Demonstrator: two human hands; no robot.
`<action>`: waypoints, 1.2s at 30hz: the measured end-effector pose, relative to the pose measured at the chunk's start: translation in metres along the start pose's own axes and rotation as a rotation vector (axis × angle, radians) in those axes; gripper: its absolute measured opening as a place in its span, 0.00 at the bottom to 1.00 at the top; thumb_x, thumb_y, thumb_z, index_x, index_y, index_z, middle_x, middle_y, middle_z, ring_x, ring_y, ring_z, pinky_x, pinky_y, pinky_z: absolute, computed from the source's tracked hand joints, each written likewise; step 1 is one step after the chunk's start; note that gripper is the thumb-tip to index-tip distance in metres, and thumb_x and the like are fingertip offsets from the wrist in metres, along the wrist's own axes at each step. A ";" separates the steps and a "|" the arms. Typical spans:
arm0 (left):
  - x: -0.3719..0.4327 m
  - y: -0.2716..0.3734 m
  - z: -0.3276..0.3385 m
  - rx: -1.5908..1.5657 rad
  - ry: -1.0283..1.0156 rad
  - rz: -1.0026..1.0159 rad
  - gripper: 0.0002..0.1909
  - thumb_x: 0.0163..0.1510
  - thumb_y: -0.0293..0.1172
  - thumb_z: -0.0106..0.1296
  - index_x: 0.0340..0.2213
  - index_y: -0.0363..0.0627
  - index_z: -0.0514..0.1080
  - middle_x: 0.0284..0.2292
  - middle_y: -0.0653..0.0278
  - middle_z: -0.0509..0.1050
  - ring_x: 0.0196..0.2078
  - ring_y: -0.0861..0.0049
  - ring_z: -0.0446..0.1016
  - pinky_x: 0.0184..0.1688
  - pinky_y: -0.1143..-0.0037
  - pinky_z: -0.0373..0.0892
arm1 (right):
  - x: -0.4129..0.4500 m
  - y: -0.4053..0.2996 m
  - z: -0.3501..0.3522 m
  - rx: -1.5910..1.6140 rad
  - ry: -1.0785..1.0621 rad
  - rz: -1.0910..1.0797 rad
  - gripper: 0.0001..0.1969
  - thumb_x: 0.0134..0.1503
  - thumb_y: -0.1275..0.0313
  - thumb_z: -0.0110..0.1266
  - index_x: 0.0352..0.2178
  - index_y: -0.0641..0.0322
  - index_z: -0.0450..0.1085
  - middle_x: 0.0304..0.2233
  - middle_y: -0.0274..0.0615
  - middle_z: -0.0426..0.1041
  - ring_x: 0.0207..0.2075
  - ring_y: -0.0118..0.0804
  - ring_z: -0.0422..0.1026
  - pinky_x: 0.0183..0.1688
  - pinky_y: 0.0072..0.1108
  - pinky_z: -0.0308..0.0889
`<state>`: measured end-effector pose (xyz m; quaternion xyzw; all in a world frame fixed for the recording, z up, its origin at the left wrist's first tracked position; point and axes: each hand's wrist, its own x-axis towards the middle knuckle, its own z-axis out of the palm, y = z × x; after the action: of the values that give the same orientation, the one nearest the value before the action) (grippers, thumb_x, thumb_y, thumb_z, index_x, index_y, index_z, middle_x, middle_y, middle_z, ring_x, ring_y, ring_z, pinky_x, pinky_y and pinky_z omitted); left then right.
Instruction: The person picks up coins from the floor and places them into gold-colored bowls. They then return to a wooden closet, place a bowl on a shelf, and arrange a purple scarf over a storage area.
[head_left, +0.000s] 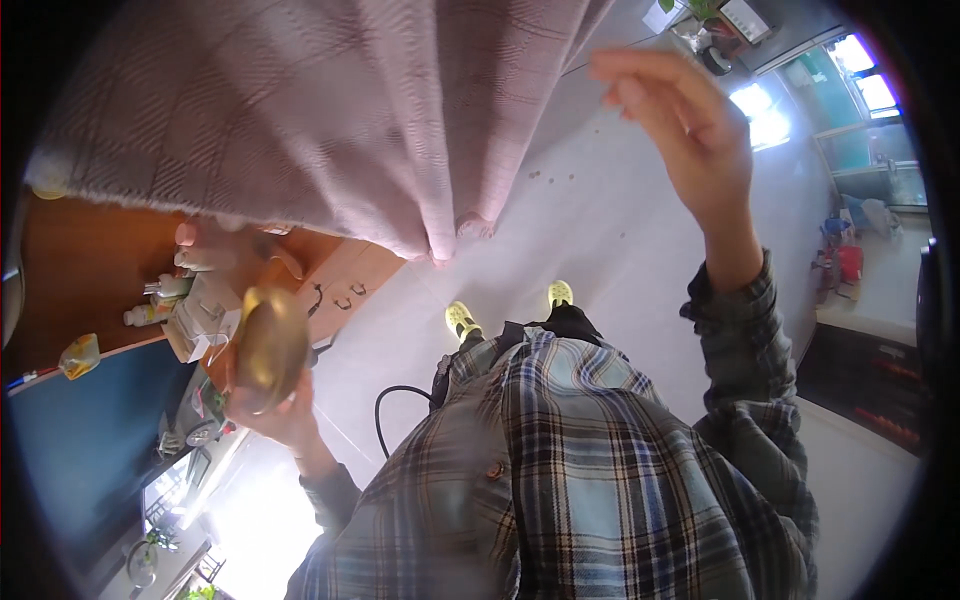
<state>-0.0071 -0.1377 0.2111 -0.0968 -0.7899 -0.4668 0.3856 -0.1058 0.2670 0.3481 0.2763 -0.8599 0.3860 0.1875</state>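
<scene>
My left hand (266, 412) grips a round, gold-coloured object (276, 349), raised at the left. Motion blur hides what exactly it is. At the upper right, my right hand (690, 127) is lifted with its fingers curved, the thumb apart from them, and nothing held. A pink textured cloth (337, 112) hangs in long folds before me; its upper end is out of view. The cloth's lower edge covers part of a wooden cabinet or table (90, 255). My right hand is beside the cloth, apart from it.
Bottles (161, 311) and a white box (206, 315) crowd the wooden surface, near a large dark screen (90, 450). Small bits (551, 178) lie on the pale floor (585, 225). A counter (877, 285) with red and blue items runs along the right. A black cable (379, 412) loops beside me.
</scene>
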 end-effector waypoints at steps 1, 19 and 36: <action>0.000 0.012 -0.004 0.223 -0.276 0.026 0.37 0.33 0.32 0.65 0.40 0.40 0.51 0.48 0.45 0.59 0.51 0.58 0.61 0.48 0.66 0.67 | -0.020 0.006 0.000 0.189 0.037 0.219 0.16 0.56 0.68 0.46 0.44 0.65 0.63 0.38 0.38 0.71 0.32 0.27 0.70 0.34 0.16 0.65; -0.075 0.208 0.403 -0.372 -1.210 -0.050 0.48 0.32 0.45 0.66 0.50 0.39 0.52 0.53 0.43 0.51 0.56 0.54 0.52 0.54 0.65 0.54 | -0.286 0.175 -0.059 1.831 0.389 0.907 0.41 0.48 0.37 0.37 0.54 0.54 0.49 0.52 0.42 0.57 0.54 0.42 0.57 0.53 0.38 0.55; -0.171 0.233 0.635 0.010 -1.531 -0.251 0.49 0.30 0.40 0.64 0.50 0.34 0.50 0.43 0.50 0.59 0.46 0.57 0.60 0.45 0.67 0.63 | -0.386 0.317 -0.064 1.580 0.926 1.371 0.39 0.50 0.38 0.35 0.53 0.58 0.53 0.52 0.41 0.58 0.54 0.38 0.58 0.54 0.29 0.56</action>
<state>-0.0998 0.5405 0.0763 -0.3003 -0.8436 -0.3065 -0.3228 0.0042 0.6179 0.0042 -0.3792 -0.1949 0.9045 0.0100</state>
